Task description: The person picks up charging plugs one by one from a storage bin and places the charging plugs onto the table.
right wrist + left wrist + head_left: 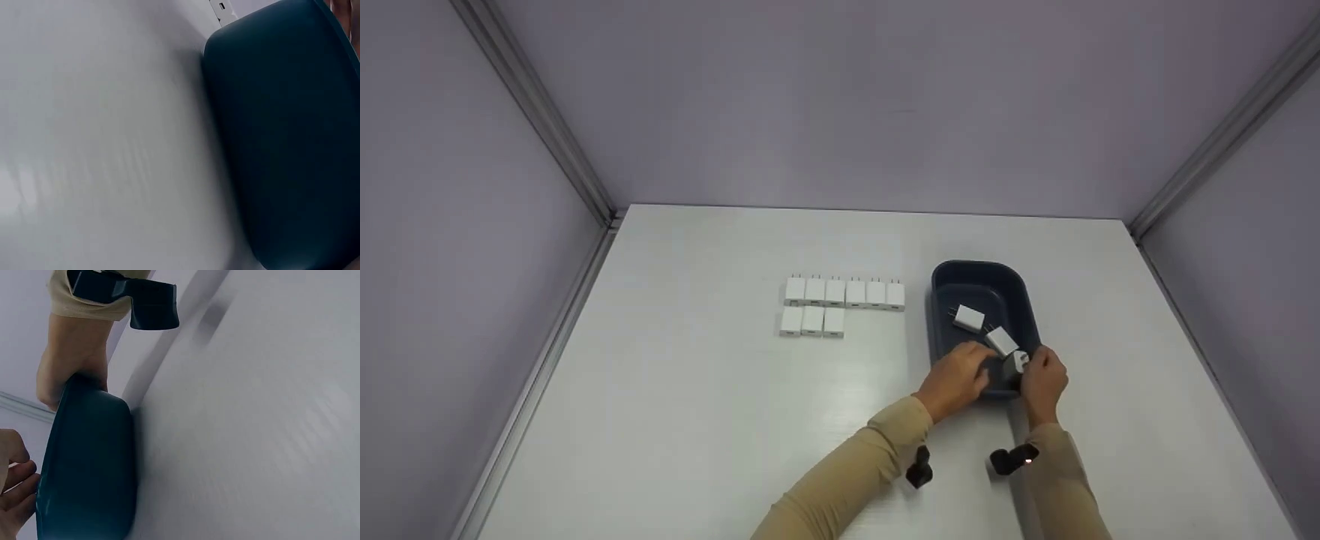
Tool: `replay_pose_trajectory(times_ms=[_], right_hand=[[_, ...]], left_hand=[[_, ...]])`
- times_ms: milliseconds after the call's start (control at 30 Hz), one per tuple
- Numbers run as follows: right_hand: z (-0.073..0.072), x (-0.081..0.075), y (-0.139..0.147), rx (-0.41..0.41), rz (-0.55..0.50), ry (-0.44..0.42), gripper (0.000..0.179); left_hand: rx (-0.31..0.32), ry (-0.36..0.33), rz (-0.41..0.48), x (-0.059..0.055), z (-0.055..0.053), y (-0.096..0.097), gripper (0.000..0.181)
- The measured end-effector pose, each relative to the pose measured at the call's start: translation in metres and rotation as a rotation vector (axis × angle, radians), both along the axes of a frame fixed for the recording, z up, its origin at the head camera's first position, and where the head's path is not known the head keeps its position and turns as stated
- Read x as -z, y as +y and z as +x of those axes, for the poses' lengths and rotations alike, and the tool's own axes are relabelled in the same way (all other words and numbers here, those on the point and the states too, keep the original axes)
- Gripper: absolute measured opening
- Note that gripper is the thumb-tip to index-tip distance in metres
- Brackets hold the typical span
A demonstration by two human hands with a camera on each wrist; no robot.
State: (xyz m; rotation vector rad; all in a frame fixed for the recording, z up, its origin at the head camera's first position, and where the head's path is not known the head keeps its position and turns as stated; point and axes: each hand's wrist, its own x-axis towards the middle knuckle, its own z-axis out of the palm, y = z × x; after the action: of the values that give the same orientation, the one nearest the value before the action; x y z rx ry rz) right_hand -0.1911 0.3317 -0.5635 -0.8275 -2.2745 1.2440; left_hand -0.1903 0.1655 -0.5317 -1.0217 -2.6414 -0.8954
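A dark blue bin (941, 330) stands right of centre in the head view. Inside lie three white USB chargers: one near the middle (968, 318), another beside it (1002, 341), and a tilted one (1015, 364) at the right hand. My right hand (1042, 381) grips the bin's near right rim. Over the near left side reaches my left hand (958, 377), thumb and fingers apart, fingertips close to the chargers. The left wrist view shows its fingers (19, 489) at the rim. Dark bin wall (287, 135) fills much of the right wrist view.
Left of the bin, more white chargers stand on the white table (675, 375): a back row of several (835, 293) with prongs pointing away, and a front row of three (812, 321). Pale walls (840, 105) close off the back and sides.
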Motion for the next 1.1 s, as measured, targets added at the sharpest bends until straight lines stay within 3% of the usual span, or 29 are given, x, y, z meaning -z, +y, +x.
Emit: replay_pose_trajectory(times_ms=[200, 333, 700, 900, 1100], right_hand=[[-0.001, -0.001, -0.001, 0.007, -0.016, -0.014, 0.038], [-0.001, -0.002, -0.002, 0.012, -0.027, -0.029, 0.036], [0.0, -0.001, -0.001, 0.027, 0.0, -0.017, 0.037], [0.0, -0.002, -0.002, 0.023, 0.0, -0.009, 0.037], [0.001, -0.001, -0.001, 0.012, -0.033, -0.004, 0.039]], left_hand=[[-0.01, -0.22, -0.05, 0.002, -0.006, 0.028, 0.036], [-0.039, -0.3, -0.032, 0.005, -0.011, 0.042, 0.036], [-0.06, -0.383, -0.134, 0.007, -0.014, 0.059, 0.054], [-0.061, -0.462, -0.098, 0.008, -0.018, 0.059, 0.057], [-0.068, -0.46, -0.104, 0.01, -0.018, 0.058, 0.049]])
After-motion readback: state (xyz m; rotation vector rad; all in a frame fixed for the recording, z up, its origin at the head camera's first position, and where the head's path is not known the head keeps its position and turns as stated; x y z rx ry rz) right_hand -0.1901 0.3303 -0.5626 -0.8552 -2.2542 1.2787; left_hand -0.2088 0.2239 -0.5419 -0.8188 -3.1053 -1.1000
